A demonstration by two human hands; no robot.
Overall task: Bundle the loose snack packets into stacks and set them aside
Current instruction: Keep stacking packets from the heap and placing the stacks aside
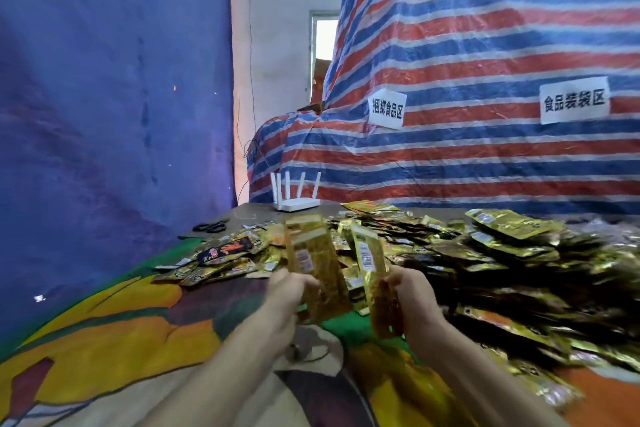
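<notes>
Head view. Motion blur smears both held items, so you cannot count the packets in either grip or read their print. Your left hand (289,291) is curled round the lower end of the left-hand packets (311,263), and your right hand (414,298) is clamped on the lower end of the right-hand packets (370,253). Most of your fingers are hidden behind the foil, and both forearms are cut off at the bottom edge.

Both sets are long, shiny gold foil with a small white label, held upright and slightly apart above the tablecloth (104,329). They stand at the near edge of the loose packets (512,253), a gold and dark heap that spreads to the right and is cut off by the frame.

1 black-and-orange packet (225,250) lies at the heap's left fringe. Beyond it lie dark scissors (209,227), hard to make out, and a white router (294,203) with 5 antennas. Behind hang a blue tarp (104,80) and a striped tarp (485,45) bearing 2 paper signs (573,100).
</notes>
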